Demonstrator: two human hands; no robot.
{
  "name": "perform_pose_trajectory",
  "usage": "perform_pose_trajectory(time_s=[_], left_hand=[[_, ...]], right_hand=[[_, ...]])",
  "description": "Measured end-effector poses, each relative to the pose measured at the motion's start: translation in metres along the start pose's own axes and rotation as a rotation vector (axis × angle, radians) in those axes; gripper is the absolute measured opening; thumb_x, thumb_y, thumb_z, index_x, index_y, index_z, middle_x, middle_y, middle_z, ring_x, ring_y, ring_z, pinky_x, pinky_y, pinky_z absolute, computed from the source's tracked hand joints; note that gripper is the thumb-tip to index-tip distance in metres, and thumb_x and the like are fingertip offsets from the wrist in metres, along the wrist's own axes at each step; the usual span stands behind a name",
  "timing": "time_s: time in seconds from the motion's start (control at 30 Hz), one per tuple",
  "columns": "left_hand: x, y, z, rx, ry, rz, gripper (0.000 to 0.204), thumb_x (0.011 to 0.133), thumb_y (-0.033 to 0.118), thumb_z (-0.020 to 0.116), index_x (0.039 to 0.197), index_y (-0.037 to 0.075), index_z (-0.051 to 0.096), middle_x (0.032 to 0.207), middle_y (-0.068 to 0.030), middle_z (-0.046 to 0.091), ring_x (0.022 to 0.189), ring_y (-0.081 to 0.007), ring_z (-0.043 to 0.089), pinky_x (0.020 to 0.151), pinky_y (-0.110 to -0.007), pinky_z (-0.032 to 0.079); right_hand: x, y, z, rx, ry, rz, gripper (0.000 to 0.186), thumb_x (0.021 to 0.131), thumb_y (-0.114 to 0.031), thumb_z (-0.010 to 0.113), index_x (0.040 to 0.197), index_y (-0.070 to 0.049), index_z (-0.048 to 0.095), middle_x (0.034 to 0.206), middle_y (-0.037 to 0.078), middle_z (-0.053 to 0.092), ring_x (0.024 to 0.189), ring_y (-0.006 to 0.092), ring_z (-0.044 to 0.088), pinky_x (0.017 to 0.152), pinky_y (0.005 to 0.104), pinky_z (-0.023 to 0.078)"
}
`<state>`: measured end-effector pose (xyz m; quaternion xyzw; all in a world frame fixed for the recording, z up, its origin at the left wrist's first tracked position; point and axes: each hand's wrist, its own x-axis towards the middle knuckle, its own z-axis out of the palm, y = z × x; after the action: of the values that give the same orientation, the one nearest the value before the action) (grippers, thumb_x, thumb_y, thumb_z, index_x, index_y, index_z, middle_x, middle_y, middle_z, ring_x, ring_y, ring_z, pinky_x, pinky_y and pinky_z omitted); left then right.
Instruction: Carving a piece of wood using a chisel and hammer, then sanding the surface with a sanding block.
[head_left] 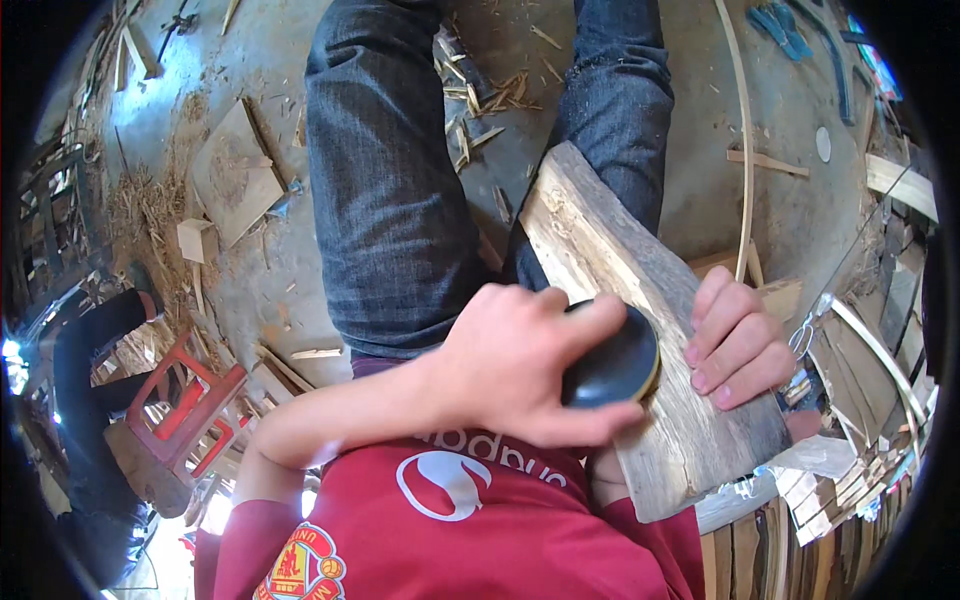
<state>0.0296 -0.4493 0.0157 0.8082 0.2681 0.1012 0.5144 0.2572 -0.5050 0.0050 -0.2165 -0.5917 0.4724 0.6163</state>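
Note:
A weathered wooden board [640, 330], pale and rough with a grey side, lies slanted over my lap and right leg. My left hand [525, 360] reaches across my body and grips a black round pad [612, 358] with a yellowish edge. The pad rests against the board's face, fingers and thumb spread around it; what its underside looks like is hidden. At the board's right edge, my right hand [740, 340] curls its fingers over the wood and holds it. The right forearm is mostly behind the board.
Wood splinters [510, 90] litter the concrete floor beyond my knees. To the left are a flat wooden piece [237, 175], a small wood block [197, 240] and a red plastic stool [185, 405]. Scissors [803, 335] and stacked wood strips [800, 540] sit at the right.

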Motion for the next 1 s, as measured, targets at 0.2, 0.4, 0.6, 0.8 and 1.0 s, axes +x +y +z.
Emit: perform_pose_trajectory(time_s=[0.2,0.4,0.6,0.8,1.0], left_hand=[[0.011,-0.045,0.003,0.174,-0.114,-0.329,0.052,0.078,0.054,0.069,0.092,0.004,0.059,0.067,-0.0238,0.062,0.067,-0.0434,0.064,0.059,-0.049,0.051],[0.022,-0.021,0.007,-0.021,-0.033,-0.077,0.057,0.076,0.060,0.069,0.093,0.006,0.061,0.063,-0.0172,0.059,0.059,-0.0400,0.062,0.054,-0.046,0.049],[0.015,-0.045,0.005,0.083,-0.065,-0.021,0.056,0.074,0.058,0.072,0.091,0.006,0.062,0.067,-0.0168,0.060,0.060,-0.0384,0.063,0.054,-0.045,0.049],[0.019,-0.052,0.002,-0.109,-0.044,-0.118,0.062,0.069,0.047,0.083,0.107,0.002,0.066,0.087,-0.0180,0.069,0.078,-0.0306,0.071,0.070,-0.036,0.055],[0.013,-0.037,-0.002,-0.248,-0.071,-0.140,0.057,0.070,0.035,0.085,0.109,-0.001,0.065,0.090,-0.0158,0.069,0.085,-0.0235,0.070,0.078,-0.033,0.053]], right_hand=[[-0.012,0.016,0.030,0.009,0.336,-0.003,0.072,0.098,-0.068,0.029,0.068,-0.010,0.059,0.067,0.005,0.062,0.062,0.0195,0.054,0.062,0.0380,0.036],[-0.013,0.011,0.017,0.087,0.409,0.015,0.066,0.099,-0.064,0.029,0.069,-0.011,0.057,0.068,0.004,0.059,0.065,0.0181,0.050,0.067,0.0359,0.032],[-0.026,0.015,0.018,0.136,0.458,0.029,0.064,0.099,-0.061,0.031,0.068,-0.012,0.057,0.067,0.005,0.059,0.066,0.0182,0.049,0.069,0.0362,0.031],[-0.012,0.017,0.026,0.093,0.476,-0.029,0.068,0.100,-0.062,0.026,0.070,-0.010,0.058,0.066,0.006,0.059,0.062,0.0185,0.049,0.068,0.0367,0.033],[-0.010,0.024,0.017,0.113,0.326,-0.015,0.068,0.101,-0.059,0.021,0.074,-0.009,0.058,0.070,0.006,0.060,0.066,0.0182,0.051,0.069,0.0369,0.032]])
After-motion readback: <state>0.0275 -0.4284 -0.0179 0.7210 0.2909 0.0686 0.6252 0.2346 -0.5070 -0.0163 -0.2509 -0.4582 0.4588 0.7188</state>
